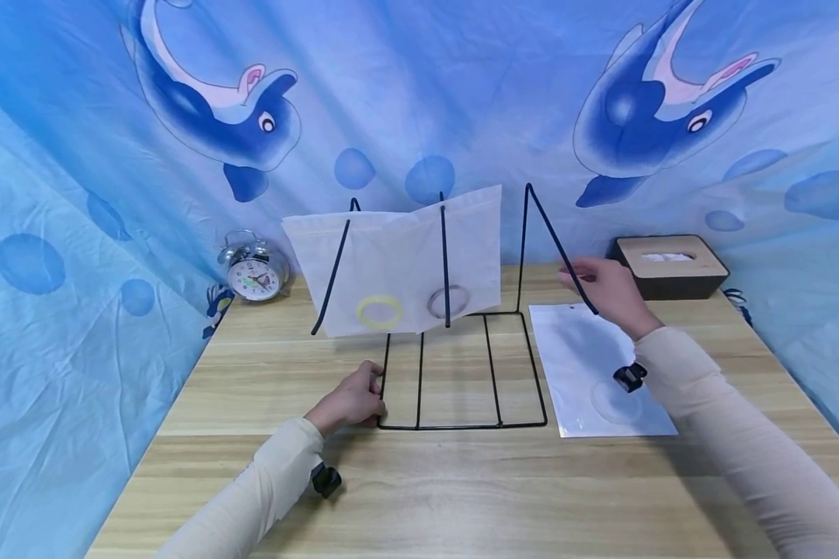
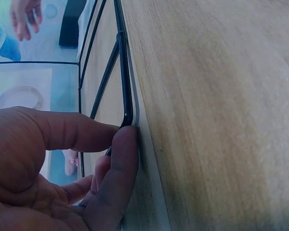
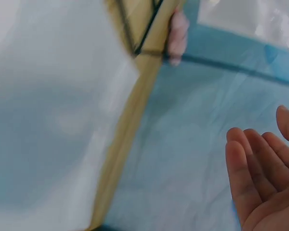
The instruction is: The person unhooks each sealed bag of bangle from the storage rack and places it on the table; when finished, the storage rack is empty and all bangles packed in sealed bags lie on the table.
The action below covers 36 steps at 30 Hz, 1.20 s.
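Observation:
A black wire rack [image 1: 461, 428] stands on the table. My left hand [image 1: 353, 400] pinches its front left base corner between thumb and fingertips, as the left wrist view shows up close. Two whitish translucent bags lean in the rack's uprights: the left bag [image 1: 335, 264] has a yellow ring in it, the right bag [image 1: 478, 241] a greyish one. My right hand [image 1: 611, 291] hovers by the rack's right upright, above the far end of a third bag [image 1: 566, 357] that lies flat with a pale ring. In the right wrist view its fingers [image 3: 267, 168] are loosely extended, holding nothing.
A silver twin-bell alarm clock [image 1: 253, 279] stands at the back left. A tissue box [image 1: 678, 289] with a wooden top sits at the back right. Blue dolphin-print cloth [image 1: 496, 93] hangs behind the table [image 1: 461, 497] and along its sides.

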Tool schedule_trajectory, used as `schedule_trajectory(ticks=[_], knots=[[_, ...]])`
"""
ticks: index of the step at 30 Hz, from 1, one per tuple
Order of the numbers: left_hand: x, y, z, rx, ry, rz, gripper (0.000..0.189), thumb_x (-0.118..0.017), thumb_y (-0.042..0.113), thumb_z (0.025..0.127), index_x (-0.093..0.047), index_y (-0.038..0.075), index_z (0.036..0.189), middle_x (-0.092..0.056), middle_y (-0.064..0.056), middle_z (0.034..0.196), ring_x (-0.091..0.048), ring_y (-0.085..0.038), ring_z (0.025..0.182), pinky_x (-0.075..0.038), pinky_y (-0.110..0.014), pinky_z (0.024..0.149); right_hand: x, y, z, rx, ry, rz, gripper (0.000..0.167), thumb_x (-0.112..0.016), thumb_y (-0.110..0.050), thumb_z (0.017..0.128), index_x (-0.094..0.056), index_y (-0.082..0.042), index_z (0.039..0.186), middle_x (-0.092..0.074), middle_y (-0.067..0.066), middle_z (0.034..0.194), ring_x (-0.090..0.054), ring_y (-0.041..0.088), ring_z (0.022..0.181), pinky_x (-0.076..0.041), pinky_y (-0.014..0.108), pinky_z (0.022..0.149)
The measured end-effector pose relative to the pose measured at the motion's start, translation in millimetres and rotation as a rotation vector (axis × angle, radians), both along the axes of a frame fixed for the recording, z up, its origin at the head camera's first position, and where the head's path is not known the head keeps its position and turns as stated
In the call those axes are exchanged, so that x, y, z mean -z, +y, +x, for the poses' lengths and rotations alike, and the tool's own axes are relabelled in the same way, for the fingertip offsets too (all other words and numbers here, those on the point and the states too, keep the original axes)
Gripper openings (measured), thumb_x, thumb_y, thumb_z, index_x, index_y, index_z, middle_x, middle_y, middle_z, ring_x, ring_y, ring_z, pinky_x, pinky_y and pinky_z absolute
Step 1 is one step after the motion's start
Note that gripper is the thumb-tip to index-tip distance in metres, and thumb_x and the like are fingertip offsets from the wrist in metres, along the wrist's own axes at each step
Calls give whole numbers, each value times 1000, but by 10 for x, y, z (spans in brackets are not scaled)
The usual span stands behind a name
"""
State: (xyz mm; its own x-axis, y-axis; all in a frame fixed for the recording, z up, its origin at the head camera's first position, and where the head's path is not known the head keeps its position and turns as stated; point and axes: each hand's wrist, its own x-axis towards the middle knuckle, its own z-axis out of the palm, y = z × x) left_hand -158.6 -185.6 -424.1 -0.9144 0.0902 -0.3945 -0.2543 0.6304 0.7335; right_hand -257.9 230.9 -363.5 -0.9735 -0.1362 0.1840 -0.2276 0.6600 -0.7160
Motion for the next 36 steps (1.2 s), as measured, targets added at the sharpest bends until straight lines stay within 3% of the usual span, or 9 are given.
schedule_trajectory(ticks=[5,11,17,29,36], knots=[[6,-2,-5,1,4,-12,63,-66,-13,79,-43,-1,137,-48,-11,100,-57,-24,81,-58,-32,55,-82,-226,66,-78,62,-43,49,-59,-38,102,-61,-2,134,-65,18,127,-61,36,114,-50,53,94],[9,3,-6,-3,8,-9,65,-66,-14,78,-43,-2,137,-48,-11,99,-57,-24,82,-59,-32,54,-153,-417,107,-100,3,-142,52,-61,-42,100,-59,-6,138,-62,13,133,-57,31,121,-48,51,99],[11,7,-2,-6,8,-4,65,-66,-15,78,-43,-2,137,-48,-12,100,-56,-25,82,-58,-32,54,-212,-525,54,-103,30,-191,57,-61,-46,99,-56,-7,141,-57,13,140,-53,33,128,-44,52,105],[25,19,-15,-7,13,-1,64,-67,-14,77,-43,-1,136,-49,-12,100,-58,-25,80,-58,-33,53,-318,-700,-97,-162,160,-234,62,-59,-44,101,-44,-11,151,-53,9,146,-53,30,129,-46,49,105],[22,15,-18,-9,5,-2,64,-66,-14,78,-43,-1,137,-50,-12,100,-58,-25,81,-59,-32,54,-465,-812,-137,-217,114,-351,65,-59,-47,100,-39,-15,154,-46,4,152,-46,23,136,-39,45,112]])
